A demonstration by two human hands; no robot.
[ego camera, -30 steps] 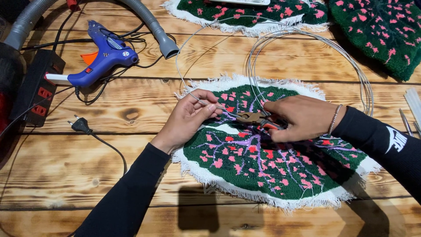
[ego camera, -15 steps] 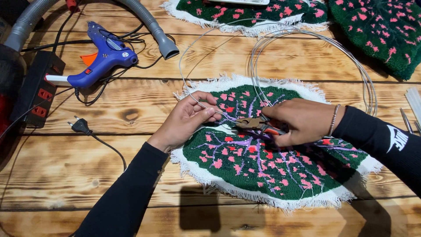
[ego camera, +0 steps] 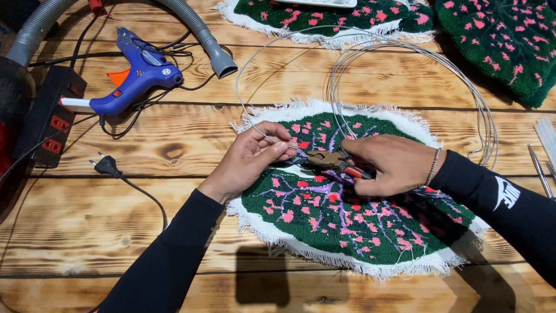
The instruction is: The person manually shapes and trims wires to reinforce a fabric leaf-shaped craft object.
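Observation:
A round tufted rug (ego camera: 341, 226), green with pink blossoms, purple branches and a white fringe, lies on the wooden table (ego camera: 174, 243). My left hand (ego camera: 252, 159) pinches a thin metal wire (ego camera: 246, 119) over the rug's upper left part. My right hand (ego camera: 391, 164) grips pliers (ego camera: 327, 159) with orange handles, and their jaws point left at the wire near my left fingertips. The wire runs back into a coiled hoop (ego camera: 480, 110) lying partly on the rug.
A blue glue gun (ego camera: 136, 78) rests at the upper left beside a black power strip (ego camera: 49, 116), a loose plug (ego camera: 104, 166), cables and a grey hose (ego camera: 205, 40). More green floral rugs (ego camera: 498, 40) lie along the top edge. Glue sticks (ego camera: 545, 136) sit far right.
The pliers have shifted slightly left and down toward my left fingertips. Both hands stay over the rug's upper part, holding wire and pliers as before.

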